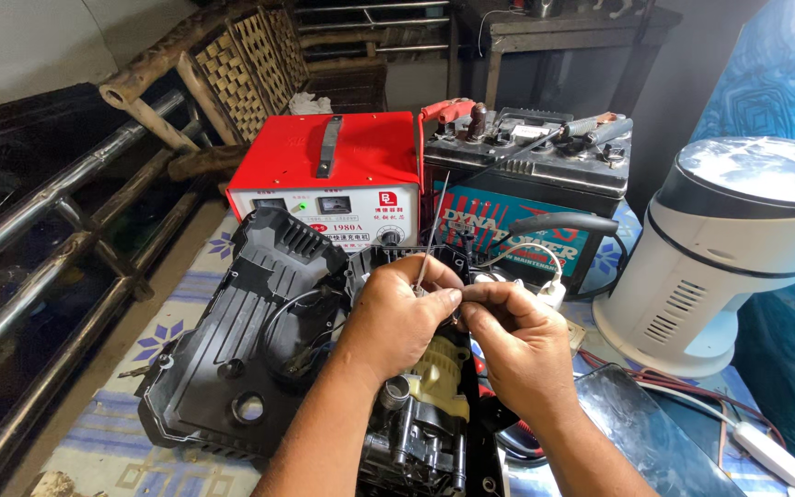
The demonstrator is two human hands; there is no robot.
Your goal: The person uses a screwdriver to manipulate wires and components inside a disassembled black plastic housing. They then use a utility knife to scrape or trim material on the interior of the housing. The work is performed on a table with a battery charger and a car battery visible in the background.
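Pinching thin wire (pixel 427 253) | L hand (pixel 397 317) fingers closed on it | R hand (pixel 519 342) fingers closed, tips meeting L | over motor unit (pixel 430 410)

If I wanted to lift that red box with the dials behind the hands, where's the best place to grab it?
Probably by the dark strap handle along the middle of the red charger's flat top, coming straight down from above. The car battery crowds its right side, the black plastic cover leans against its front, and both hands are working just below.
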